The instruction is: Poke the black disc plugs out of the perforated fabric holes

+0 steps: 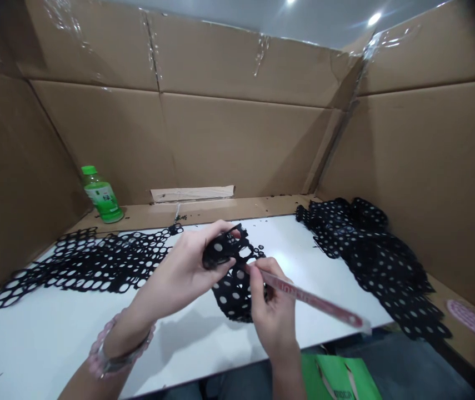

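Observation:
My left hand (187, 269) is closed on a piece of black fabric with pale dots (233, 297), bunched between thumb and fingers. Its lower part hangs over the white table, and some round openings show in its upper part. Pinched in my right hand (276, 311) is a slim tool with a long, flat red handle (316, 301), lettered along its side. The handle points down to the right, and its working tip meets the fabric, where I cannot make it out. Small black rings (259, 251) show just beyond the fingers.
Black netting with large round holes (112, 261) lies on the left of the white table (204, 355). Dotted black fabric (370, 250) is heaped at the right. A green bottle (103, 197) stands back left. Cardboard walls (245, 139) surround the table; a green bag (341, 378) sits below.

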The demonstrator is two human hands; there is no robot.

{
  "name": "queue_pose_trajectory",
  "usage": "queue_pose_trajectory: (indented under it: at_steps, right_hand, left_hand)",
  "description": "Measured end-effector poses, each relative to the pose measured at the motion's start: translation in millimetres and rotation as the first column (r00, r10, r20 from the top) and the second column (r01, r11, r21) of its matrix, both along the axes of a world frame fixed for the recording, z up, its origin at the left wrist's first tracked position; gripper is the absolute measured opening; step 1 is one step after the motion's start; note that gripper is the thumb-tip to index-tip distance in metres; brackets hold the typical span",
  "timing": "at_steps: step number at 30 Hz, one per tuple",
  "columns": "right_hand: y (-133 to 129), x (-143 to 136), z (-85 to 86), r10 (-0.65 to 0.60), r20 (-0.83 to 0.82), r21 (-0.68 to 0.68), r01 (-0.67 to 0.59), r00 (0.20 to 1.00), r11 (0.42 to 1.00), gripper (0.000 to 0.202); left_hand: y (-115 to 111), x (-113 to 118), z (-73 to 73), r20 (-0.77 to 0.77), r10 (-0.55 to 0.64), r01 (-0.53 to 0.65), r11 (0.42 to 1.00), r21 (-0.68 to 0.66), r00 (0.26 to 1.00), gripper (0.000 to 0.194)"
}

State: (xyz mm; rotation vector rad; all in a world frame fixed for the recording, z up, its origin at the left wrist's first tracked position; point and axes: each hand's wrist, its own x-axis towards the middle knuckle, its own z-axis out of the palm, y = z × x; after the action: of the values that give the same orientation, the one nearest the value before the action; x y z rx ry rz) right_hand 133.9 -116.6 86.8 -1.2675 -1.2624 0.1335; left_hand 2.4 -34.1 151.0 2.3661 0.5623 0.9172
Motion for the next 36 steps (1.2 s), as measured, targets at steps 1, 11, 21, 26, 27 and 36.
queue_pose_trajectory:
  at_steps: [1,11,21,26,27,36]
  right_hand:
    - [1.6,-3.6,1.2,-0.031,0.046,0.002,0.031,0.998,1.000,0.016]
    - [6.1,10.0,-8.4,0.247,-0.269,0.066,-0.238,0.931,0.969,0.019]
    - [-8.6,22.1,-6.3,0.302,-0.296,0.106,-0.283,0.906,0.953,0.016]
    - [-15.1,23.4,-1.4,0.334,-0.242,0.066,-0.328,0.911,0.942,0.015]
    - [-15.5,23.3,-1.4,0.339,-0.247,0.062,-0.335,0.908,0.940,0.014]
    - [-11.2,19.3,-0.5,0.341,-0.304,0.091,-0.329,0.890,0.940,0.013]
  left_hand:
    - [-4.6,-0.1,1.4,-0.027,0.027,-0.026,0.999,0.040,0.999,0.029]
    - [-5.9,-8.3,5.2,0.051,0.080,-0.077,0.996,-0.054,0.995,0.018]
    - [21.1,6.8,-5.6,0.073,-0.124,0.138,0.956,-0.257,0.990,0.040]
    - [21.0,6.8,-2.9,0.066,-0.258,0.259,0.850,-0.459,0.964,0.063]
    - [20.2,5.8,-2.3,0.062,-0.269,0.266,0.840,-0.474,0.961,0.060]
    - [15.3,3.0,-2.2,0.161,-0.180,0.224,0.921,-0.319,0.970,0.035]
